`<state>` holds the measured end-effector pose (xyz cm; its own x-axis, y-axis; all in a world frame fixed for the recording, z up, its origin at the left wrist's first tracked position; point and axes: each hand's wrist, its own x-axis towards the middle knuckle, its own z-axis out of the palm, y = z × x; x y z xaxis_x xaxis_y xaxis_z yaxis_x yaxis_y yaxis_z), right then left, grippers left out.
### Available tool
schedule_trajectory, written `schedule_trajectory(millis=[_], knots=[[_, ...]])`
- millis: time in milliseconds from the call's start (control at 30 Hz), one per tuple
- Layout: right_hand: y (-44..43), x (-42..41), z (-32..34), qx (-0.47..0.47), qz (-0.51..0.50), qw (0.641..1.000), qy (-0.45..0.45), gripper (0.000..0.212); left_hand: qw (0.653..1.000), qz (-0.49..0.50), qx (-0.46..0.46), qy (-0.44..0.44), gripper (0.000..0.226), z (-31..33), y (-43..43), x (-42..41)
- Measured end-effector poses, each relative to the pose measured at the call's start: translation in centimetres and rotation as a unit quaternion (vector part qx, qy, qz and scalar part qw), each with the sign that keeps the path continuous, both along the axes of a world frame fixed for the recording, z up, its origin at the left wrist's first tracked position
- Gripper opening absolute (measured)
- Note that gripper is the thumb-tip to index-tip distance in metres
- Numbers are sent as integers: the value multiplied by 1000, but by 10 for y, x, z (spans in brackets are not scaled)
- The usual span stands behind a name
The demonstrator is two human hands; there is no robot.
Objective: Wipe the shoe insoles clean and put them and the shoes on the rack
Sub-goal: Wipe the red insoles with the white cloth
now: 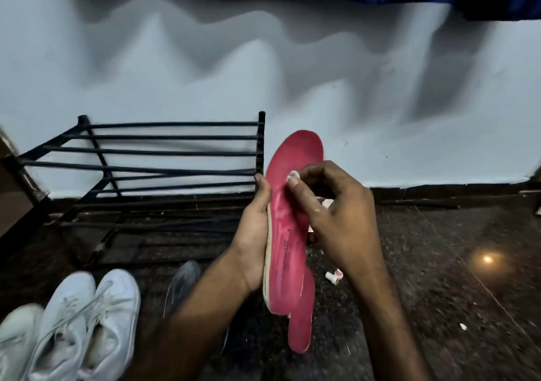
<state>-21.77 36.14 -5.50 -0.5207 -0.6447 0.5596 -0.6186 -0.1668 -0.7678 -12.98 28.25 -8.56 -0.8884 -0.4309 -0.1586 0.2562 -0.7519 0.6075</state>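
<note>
My left hand [254,234] grips the left edge of a red insole [288,249], held upright with its toe end pointing up. My right hand [333,216] pinches a small white wad of wiping material [292,174] against the insole's upper face. A second red insole [301,319] lies on the floor just below the held one. White sneakers [85,322] sit on the floor at the lower left, and a grey shoe [183,284] lies partly behind my left forearm. The black metal rack [152,152] stands bare against the wall, left of my hands.
A small white and pink object [333,277] lies on the dark speckled floor under my right wrist, with a white scrap [462,326] farther right. A brown furniture edge [14,193] stands at the far left. Blue curtain hangs above the white wall.
</note>
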Motion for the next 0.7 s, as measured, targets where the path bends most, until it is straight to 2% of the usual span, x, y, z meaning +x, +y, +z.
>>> schedule_trajectory(millis=[133,233,433,533,633,700], knots=[[13,29,-8,36,34,996,76,11,1000,26,5,7,75,-17,22,33],[15,48,-15,33,29,990,135,10,999,18,9,25,84,-17,22,52],[12,57,-15,7,-86,969,232,15,999,36,20,29,69,-9,27,52],[10,57,-12,18,-125,961,246,15,998,38,30,42,70,-6,34,50],[11,59,-13,47,-57,968,239,15,997,43,34,51,71,-11,25,54],[15,58,-13,71,23,975,209,16,999,31,8,20,83,-11,18,57]])
